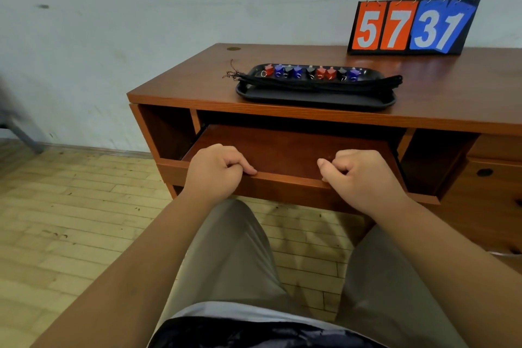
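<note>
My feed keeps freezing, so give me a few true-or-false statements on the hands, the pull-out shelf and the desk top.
1. The left hand and right hand both grip the front edge of the pull-out shelf. True.
2. A keyboard lies on the pull-out shelf. False: only its bare wood shows.
3. The black tray sits on the desk top. True.
4. The black tray is empty. False: small pieces in red, blue and dark colours lie in it.
5. The scoreboard reads 5731. True.
</note>
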Motion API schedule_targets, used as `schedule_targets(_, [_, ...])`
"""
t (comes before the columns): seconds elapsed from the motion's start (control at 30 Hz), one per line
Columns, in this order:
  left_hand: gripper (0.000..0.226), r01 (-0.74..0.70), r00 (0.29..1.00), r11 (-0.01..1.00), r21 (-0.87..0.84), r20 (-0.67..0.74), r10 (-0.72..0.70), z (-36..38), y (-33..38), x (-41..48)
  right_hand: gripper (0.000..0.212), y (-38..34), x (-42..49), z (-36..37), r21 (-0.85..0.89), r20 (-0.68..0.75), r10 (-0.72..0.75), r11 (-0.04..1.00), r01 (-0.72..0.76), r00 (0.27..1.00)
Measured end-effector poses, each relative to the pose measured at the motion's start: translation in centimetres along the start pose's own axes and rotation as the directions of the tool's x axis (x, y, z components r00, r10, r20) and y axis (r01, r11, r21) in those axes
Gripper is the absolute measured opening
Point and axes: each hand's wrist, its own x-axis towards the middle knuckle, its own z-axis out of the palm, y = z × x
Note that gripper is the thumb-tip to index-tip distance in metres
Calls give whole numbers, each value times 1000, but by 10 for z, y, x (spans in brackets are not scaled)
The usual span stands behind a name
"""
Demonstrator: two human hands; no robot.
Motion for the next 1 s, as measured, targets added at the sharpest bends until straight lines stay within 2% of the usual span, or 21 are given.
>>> schedule_targets(0.1, [50,68,997,998,4,47,-68,-9,10,1,56,-5,0,-6,8,56,36,999,-37,998])
schedule_targets(0.23, [48,148,967,989,18,206,-148,-24,30,12,57,-10,7,-13,-27,184,51,999,-47,982])
schedule_targets(0.3, [49,146,962,989,-7,236,-140,-29,38,20,52,-11,13,-17,-19,152,42,999,-40,988])
schedule_targets(0.4, [50,175,978,982,-66,128,-166,-34,46,38,47,-12,28,-29,16,-7,102,995,-102,995])
schedule_targets(0.5, [49,232,972,952,-200,2,-236,-40,51,66,41,-12,48,-48,94,-132,267,962,-256,955])
schedule_targets(0.57, [46,252,958,920,-302,-59,-282,-45,52,83,34,-12,59,-61,112,-198,322,946,-305,926])
schedule_targets(0.7, [35,301,924,908,-293,-146,-353,-49,56,104,25,-6,73,-81,135,-288,395,918,-372,872])
schedule_targets(0.8, [30,358,894,889,-285,-171,-415,-48,57,118,33,0,82,-90,210,-291,503,864,-459,814])
schedule_targets(0.9, [10,394,873,848,-355,-143,-466,-45,61,128,51,2,87,-96,389,-219,624,761,-519,751])
schedule_targets(1.0, [8,442,838,772,-457,-98,-538,-47,62,133,49,-3,94,-100,465,-171,718,662,-588,674])
